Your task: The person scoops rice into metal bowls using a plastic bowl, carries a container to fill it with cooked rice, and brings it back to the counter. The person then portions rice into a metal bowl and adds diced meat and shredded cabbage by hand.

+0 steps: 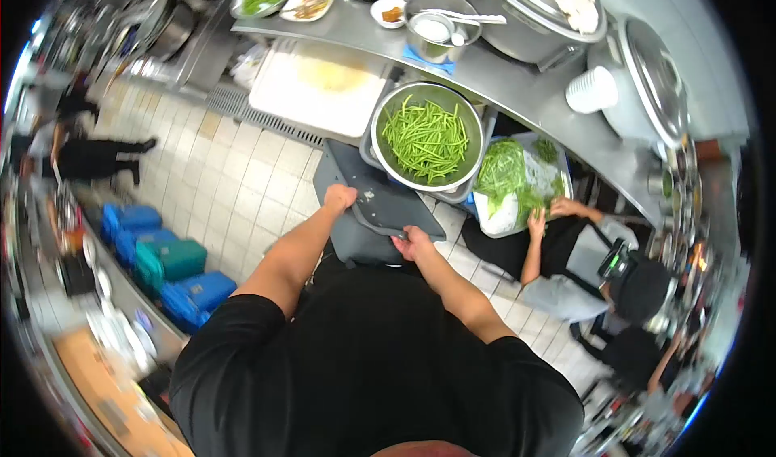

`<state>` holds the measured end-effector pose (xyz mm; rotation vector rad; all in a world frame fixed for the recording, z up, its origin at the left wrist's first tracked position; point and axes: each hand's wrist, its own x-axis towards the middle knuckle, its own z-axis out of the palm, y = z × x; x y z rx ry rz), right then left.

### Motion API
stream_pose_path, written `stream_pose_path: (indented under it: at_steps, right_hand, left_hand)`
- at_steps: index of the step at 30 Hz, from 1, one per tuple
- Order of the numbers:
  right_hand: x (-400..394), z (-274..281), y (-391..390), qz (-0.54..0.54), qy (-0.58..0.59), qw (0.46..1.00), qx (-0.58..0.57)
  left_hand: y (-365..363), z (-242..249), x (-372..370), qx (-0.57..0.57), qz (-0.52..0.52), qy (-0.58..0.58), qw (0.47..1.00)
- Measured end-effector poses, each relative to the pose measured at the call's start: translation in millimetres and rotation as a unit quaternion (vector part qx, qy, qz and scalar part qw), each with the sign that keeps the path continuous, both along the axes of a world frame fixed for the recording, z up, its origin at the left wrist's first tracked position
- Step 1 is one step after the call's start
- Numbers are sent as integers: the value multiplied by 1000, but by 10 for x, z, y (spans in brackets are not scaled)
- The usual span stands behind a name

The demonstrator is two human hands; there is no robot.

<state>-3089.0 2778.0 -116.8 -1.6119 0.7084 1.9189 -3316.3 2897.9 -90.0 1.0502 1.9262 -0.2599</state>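
Below the head camera, a person in a black shirt stands on a pale tiled floor (234, 182) beside a long stainless steel tabletop (517, 85). Both arms reach forward to a dark grey plastic bin (368, 214) with a flat lid, which stands on the floor just in front of the person. Next in size, a round steel bowl (427, 137) heaped with green beans sits just beyond the bin, at the tabletop's near edge. A white rectangular cutting board (319, 85) lies to the bowl's left. At the right, a crouching co-worker (582, 255) handles leafy greens in a pale tray (517, 184). The left hand (339, 196) is closed on the bin's lid; the right hand (412, 243) grips its near edge. The hands sit apart.
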Motion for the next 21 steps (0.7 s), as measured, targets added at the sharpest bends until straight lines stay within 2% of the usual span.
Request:
stream_pose_path:
  at_steps: [2, 3, 6, 7, 10, 13, 16, 17, 20, 21]
  right_hand:
    - [-135, -155, 100, -68, -35, 997, -16]
    - [-225, -173, 139, -102, -54, 993, -31]
    - [-500, -213, 221, -184, -113, 976, -43]
    - [-618, -148, 276, -193, -152, 968, -44]
    - [-731, -160, 360, -233, -224, 945, -46]
    - [-708, -257, 198, -257, -280, 923, -51]
    - [-716, -196, 104, -275, -361, 888, -79]
    - [-718, -156, 27, -287, -380, 875, -82]
    - [-558, -76, -188, -300, -393, 867, -68]
    - [-520, -95, -279, -302, -387, 869, -61]
  left_hand:
    - [312, -254, -71, -22, -59, -32, 998]
    - [464, -41, -51, -6, -114, -34, 993]
    - [1008, 94, -115, -23, -326, 8, 945]
    - [1142, 139, -147, 15, -323, 18, 946]
    - [1559, 233, -178, 132, -248, -92, 955]
    - [1697, -49, -16, 176, -156, -209, 949]
    - [1715, 224, 250, 1, -39, -284, 958]
    - [1742, 73, 295, -36, -58, -288, 955]
    - [1708, -62, 381, -69, -49, -306, 948]
    - [1699, -84, 410, -67, -18, -305, 950]
